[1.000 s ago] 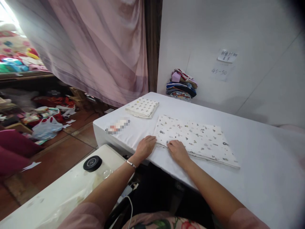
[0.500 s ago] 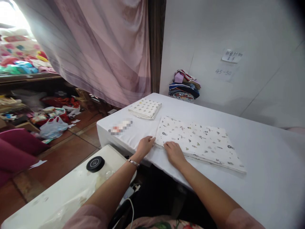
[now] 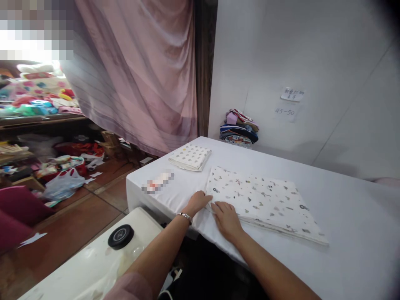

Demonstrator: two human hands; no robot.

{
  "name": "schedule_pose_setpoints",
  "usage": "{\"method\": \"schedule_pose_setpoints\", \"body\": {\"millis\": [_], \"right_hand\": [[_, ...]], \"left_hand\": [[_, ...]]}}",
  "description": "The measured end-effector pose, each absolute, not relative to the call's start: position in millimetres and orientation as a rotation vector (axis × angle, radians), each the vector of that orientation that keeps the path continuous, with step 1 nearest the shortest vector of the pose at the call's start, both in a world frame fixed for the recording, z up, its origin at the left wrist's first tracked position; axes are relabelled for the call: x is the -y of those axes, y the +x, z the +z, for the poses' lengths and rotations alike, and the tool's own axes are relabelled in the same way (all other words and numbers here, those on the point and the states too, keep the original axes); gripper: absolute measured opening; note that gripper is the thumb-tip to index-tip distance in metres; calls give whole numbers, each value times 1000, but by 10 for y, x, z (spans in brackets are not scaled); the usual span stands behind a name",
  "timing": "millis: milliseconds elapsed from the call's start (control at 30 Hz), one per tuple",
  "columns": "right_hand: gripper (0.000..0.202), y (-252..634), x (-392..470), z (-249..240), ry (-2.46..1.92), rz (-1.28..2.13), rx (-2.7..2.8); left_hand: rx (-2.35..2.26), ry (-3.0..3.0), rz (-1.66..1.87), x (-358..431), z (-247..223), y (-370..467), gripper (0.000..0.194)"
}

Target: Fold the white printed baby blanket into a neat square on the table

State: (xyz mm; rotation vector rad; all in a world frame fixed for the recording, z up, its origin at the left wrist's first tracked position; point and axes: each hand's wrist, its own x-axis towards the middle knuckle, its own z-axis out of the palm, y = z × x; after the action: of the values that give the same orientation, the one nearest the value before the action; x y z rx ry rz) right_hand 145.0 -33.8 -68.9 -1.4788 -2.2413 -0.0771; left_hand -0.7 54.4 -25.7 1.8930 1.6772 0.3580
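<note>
A folded white cloth (image 3: pixel 262 200) printed with small leaf and plant motifs lies flat on the white-covered table. At its near left corner, my left hand (image 3: pixel 199 201) has its fingers closed on the edge; a metal bracelet circles that wrist. My right hand (image 3: pixel 227 218) rests just to the right, fingers stretched over the near edge of the same cloth, thumb hidden. Behind them a smaller folded cloth (image 3: pixel 191 156) with a grey motif pattern lies apart from both hands.
A blurred-out item (image 3: pixel 158 182) lies near the left edge of the table (image 3: pixel 353 216). Folded clothes (image 3: pixel 239 128) are stacked by the wall. Lower left, a white surface holds a black-lidded jar (image 3: pixel 121 236). A pink curtain (image 3: pixel 150 75) hangs behind; bags (image 3: pixel 64 183) clutter the floor.
My view has tilted up slightly, so things sit lower in the picture. Both hands have come closer together at the cloth's near left corner.
</note>
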Motion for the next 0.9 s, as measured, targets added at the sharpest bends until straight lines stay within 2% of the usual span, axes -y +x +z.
{"method": "schedule_pose_setpoints", "body": {"millis": [267,433,567,700,800,900], "right_hand": [[41,1433,338,-653,-1494,-98,2229],[45,1424,361,-611,-1496,-62,2224],[38,1530,350,-553,-1408,65,2220],[31,1859,212,-446,-1417,88,2147],[35,2174,17,-373,-1597,59,2122],[43,2430,-221,-326,-1803,111,2133]], "left_hand": [[-1729,1972,417,-489,-217,77,22],[-1615,1767,493,-554,-284,74,18],[-1654,1774,516,-600,-385,-9,19],[-1649,1704,526,-589,-402,-49,32],[-1569,1579,521,-574,-366,-52,41],[-1518,1493,505,-568,-314,-64,42]]}}
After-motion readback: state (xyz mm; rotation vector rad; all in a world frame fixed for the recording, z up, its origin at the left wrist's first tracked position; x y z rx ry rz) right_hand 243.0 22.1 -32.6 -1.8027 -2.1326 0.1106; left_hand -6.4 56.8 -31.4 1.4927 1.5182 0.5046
